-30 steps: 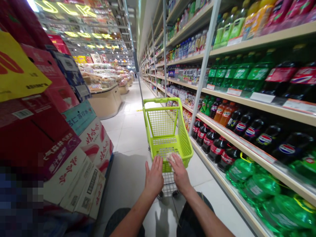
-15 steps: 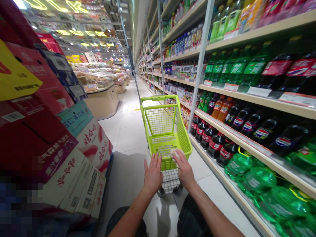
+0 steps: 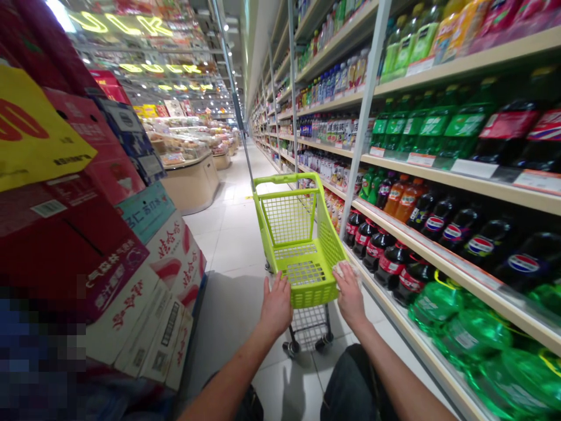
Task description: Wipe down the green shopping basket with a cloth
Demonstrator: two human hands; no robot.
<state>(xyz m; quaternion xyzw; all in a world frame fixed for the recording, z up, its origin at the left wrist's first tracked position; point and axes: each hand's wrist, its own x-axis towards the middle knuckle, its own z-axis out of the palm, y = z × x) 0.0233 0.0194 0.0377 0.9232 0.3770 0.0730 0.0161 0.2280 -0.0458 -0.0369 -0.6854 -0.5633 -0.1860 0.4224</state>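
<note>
A small lime-green shopping cart point(image 3: 302, 279) stands in front of me, its plastic basket bare inside. My left hand point(image 3: 277, 305) rests at the basket's near left corner, fingers stretched forward along it and the thumb apart. At the near right corner my right hand point(image 3: 350, 295) presses a crumpled whitish cloth point(image 3: 342, 270) against the outside of the basket. Its fingers cover part of the cloth, so whether it is cloth or paper is hard to tell. Below the basket, a wire lower rack point(image 3: 309, 328) and dark wheels point(image 3: 291, 349) show.
Along the right runs a shelf point(image 3: 438, 169) of drink bottles, with large green bottles point(image 3: 464, 327) at floor level. Stacked drink cartons point(image 3: 144, 280) line the left side. A thin pole point(image 3: 239, 111) rises from the cart. Farther off stands a rounded food counter point(image 3: 190, 184).
My right hand has moved with the cloth from the basket's near rim to its right corner. My left hand stays near the left corner. The view has shifted slightly left.
</note>
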